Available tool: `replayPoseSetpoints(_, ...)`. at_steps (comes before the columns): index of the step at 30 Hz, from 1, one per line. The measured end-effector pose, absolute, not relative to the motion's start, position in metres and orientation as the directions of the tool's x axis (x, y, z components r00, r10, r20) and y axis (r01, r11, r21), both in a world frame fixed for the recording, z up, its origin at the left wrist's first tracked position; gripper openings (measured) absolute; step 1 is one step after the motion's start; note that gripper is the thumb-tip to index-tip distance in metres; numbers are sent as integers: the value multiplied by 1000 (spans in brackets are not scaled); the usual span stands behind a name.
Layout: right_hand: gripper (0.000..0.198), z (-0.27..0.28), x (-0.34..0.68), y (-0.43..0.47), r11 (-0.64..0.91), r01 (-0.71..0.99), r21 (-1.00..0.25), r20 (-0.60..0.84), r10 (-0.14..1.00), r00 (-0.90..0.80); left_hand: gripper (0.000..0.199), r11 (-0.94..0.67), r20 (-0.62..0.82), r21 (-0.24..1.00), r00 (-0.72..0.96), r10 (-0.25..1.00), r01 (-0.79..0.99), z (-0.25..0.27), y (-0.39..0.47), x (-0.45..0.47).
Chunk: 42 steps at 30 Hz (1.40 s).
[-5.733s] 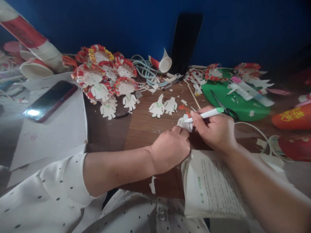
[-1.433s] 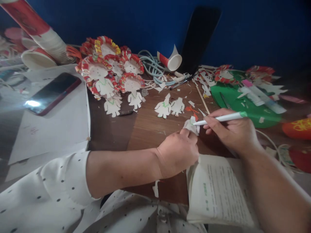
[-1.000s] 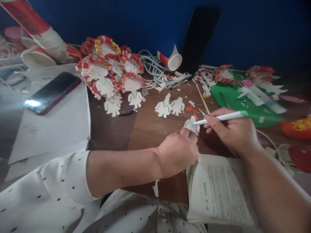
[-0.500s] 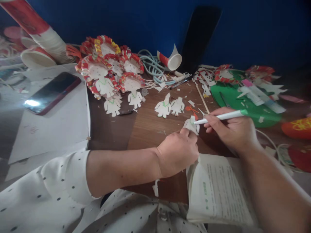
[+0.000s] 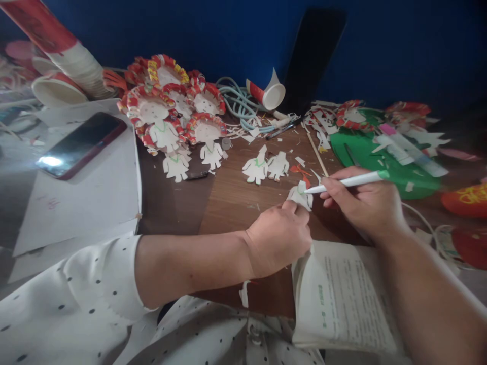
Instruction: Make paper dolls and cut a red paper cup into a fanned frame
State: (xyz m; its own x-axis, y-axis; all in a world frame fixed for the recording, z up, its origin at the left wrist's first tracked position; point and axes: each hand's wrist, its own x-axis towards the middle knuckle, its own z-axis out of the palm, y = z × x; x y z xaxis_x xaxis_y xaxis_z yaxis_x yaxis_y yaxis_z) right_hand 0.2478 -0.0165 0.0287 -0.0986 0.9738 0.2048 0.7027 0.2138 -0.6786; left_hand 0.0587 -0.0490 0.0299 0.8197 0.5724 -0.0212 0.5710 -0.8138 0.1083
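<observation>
My left hand (image 5: 283, 234) is closed, its fingers pinching the lower edge of a small white paper doll cutout (image 5: 299, 195). Green marks show near the cutout's neck. In my right hand (image 5: 367, 205) is a white marker (image 5: 350, 181) with a green end, its tip touching or very close to the cutout. Just behind lie two more paper doll bodies (image 5: 255, 166), one with a green line round its neck. A scrap of orange-red paper (image 5: 302, 175) is beside them. My left fingertips are partly hidden behind the hand.
Finished-looking paper dolls with red curled hair (image 5: 205, 129) are heaped at the back left. A lit phone (image 5: 81, 147) rests on white sheets (image 5: 87, 213). An open book (image 5: 342, 299) lies in front of me. Green discs (image 5: 414, 188), a cut paper cup (image 5: 274, 96) and cables (image 5: 238, 104) stand behind.
Almost nothing differs. The marker tip has stayed at the cutout's neck, and both hands keep their places.
</observation>
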Motion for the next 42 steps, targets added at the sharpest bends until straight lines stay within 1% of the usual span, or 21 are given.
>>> replayPoseSetpoints(8,23,30,249,-16,194,736,-648,208,975,-74,23,-816,5,113,821,571,567,28,-49,58)
replayPoseSetpoints(16,20,28,250,-15,199,731,-652,209,975,-79,23,-817,3,99,821,571,568,28,-50,58)
replayPoseSetpoints(31,21,26,250,-15,164,723,-670,189,981,-48,22,-808,11,127,814,581,575,28,-49,58)
replayPoseSetpoints(42,26,24,249,-14,195,725,-660,237,970,-45,22,-806,19,133,812,584,577,25,-49,59)
